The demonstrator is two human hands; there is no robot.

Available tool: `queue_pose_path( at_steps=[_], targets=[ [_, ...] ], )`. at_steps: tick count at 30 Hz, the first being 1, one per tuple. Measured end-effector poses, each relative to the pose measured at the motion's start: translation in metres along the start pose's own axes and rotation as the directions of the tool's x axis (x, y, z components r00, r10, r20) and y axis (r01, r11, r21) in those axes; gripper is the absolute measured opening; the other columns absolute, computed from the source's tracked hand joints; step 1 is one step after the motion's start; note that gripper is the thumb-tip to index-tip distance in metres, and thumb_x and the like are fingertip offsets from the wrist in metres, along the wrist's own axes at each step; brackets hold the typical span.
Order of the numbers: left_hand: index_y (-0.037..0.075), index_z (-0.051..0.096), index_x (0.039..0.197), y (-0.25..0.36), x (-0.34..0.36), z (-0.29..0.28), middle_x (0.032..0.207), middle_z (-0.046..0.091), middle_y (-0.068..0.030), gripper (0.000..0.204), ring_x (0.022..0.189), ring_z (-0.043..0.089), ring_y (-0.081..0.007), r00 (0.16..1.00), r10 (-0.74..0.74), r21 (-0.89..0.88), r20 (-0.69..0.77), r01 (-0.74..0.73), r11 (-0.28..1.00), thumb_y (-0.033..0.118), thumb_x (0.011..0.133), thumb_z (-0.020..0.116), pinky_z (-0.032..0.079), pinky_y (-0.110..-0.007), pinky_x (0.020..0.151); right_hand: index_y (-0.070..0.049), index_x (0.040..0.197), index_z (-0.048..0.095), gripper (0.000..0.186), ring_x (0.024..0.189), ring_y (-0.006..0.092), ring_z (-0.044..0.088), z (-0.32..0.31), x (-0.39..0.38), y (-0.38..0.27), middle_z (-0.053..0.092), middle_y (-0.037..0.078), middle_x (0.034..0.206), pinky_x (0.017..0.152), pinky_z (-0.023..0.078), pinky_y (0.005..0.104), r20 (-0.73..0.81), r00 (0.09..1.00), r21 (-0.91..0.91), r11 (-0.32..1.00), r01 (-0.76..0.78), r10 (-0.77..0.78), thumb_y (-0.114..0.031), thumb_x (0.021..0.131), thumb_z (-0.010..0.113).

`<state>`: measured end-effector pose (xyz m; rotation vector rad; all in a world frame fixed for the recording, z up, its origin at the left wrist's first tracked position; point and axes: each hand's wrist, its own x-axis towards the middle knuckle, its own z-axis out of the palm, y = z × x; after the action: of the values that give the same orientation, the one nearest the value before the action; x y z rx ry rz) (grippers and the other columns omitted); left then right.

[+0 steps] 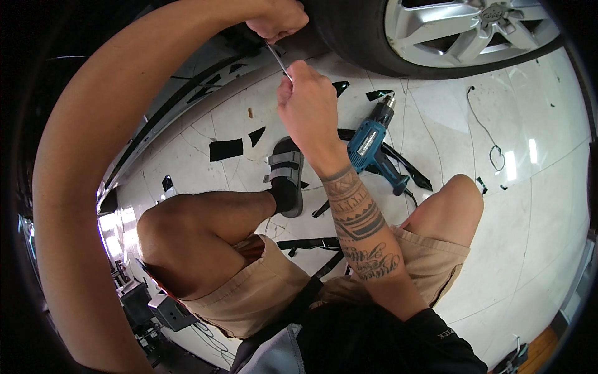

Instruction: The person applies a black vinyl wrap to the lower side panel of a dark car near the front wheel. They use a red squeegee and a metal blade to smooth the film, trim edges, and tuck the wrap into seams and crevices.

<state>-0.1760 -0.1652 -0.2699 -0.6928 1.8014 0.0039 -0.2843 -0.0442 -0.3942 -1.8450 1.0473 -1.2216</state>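
Observation:
My right hand [309, 112] is closed around a thin metal rod-like tool [278, 61] that slants up and to the left. Its far end reaches the underside of my left hand [281, 22], which is curled closed against the dark lower body panel of a car [215, 59]. What my left fingers pinch is hidden. Just right of both hands rises a car wheel [398, 59] with a black tire and silver spokes. A teal heat gun [369, 142] lies on the floor by my right wrist, its metal nozzle pointing away from me.
Black film scraps [226, 150] and dark strips [408, 165] are scattered on the cracked pale tile floor [461, 249]. A thin looped wire [496, 159] lies to the right. My sandaled foot [286, 177] stands below my hands. Boxy equipment [169, 311] with cables sits at the lower left.

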Motion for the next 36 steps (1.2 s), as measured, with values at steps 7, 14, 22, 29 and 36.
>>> queue_pose_path(
  at_steps=[7,14,22,29,36],
  targets=[
    [-0.003,0.07,0.087,0.001,-0.002,-0.004,0.083,0.07,-0.0166,0.021,0.079,0.068,-0.0303,0.998,-0.06,-0.159,0.021,0.063,0.985,0.014,0.085,0.058,0.052,-0.043,0.067,0.004,0.08,0.055,0.008,0.07,0.0409,0.063,-0.004,-0.001,-0.006,0.063,0.023,0.076,0.062,0.05,0.0462,0.022,0.999,-0.025,0.999,-0.034,0.035,0.001,0.078,0.062],
    [-0.003,0.071,0.086,0.004,-0.005,-0.008,0.084,0.07,-0.0177,0.019,0.08,0.068,-0.0317,0.995,-0.095,-0.242,0.008,0.094,0.966,0.013,0.083,0.061,0.052,-0.044,0.067,0.003,0.083,0.056,0.011,0.071,0.0386,0.067,-0.002,0.003,-0.005,0.064,0.02,0.079,0.062,0.055,0.0434,0.068,0.998,-0.105,0.994,0.016,-0.009,-0.004,0.081,0.064],
    [-0.003,0.071,0.087,0.004,-0.013,-0.013,0.085,0.071,-0.0171,0.018,0.08,0.067,-0.0321,0.999,-0.041,-0.256,-0.022,0.034,0.966,0.012,0.083,0.062,0.052,-0.044,0.069,0.003,0.082,0.055,0.011,0.069,0.0381,0.067,0.003,0.004,-0.004,0.064,0.02,0.078,0.061,0.055,0.0437,0.076,0.997,-0.113,0.993,0.015,-0.006,-0.005,0.081,0.064],
    [-0.001,0.069,0.09,0.006,-0.002,-0.008,0.089,0.069,-0.0128,0.022,0.082,0.067,-0.0285,0.961,0.192,0.72,0.2,-0.277,0.637,0.018,0.087,0.058,0.053,-0.04,0.074,0.001,0.086,0.054,0.011,0.071,0.039,0.063,0.004,-0.013,0.007,0.063,0.02,0.078,0.062,0.05,0.0453,-0.001,0.999,-0.031,0.999,-0.04,0.04,-0.001,0.08,0.063],
    [0.002,0.065,0.1,0.006,0.013,0.008,0.096,0.069,-0.0166,0.021,0.092,0.066,-0.0327,0.994,0.097,0.345,-0.049,-0.074,0.936,0.015,0.083,0.064,0.052,-0.04,0.078,-0.002,0.101,0.056,0.015,0.072,0.0354,0.063,-0.004,-0.037,0.052,0.062,0.016,0.086,0.063,0.05,0.0413,-0.127,0.99,0.05,0.998,-0.048,0.054,-0.002,0.087,0.061]
  ],
)
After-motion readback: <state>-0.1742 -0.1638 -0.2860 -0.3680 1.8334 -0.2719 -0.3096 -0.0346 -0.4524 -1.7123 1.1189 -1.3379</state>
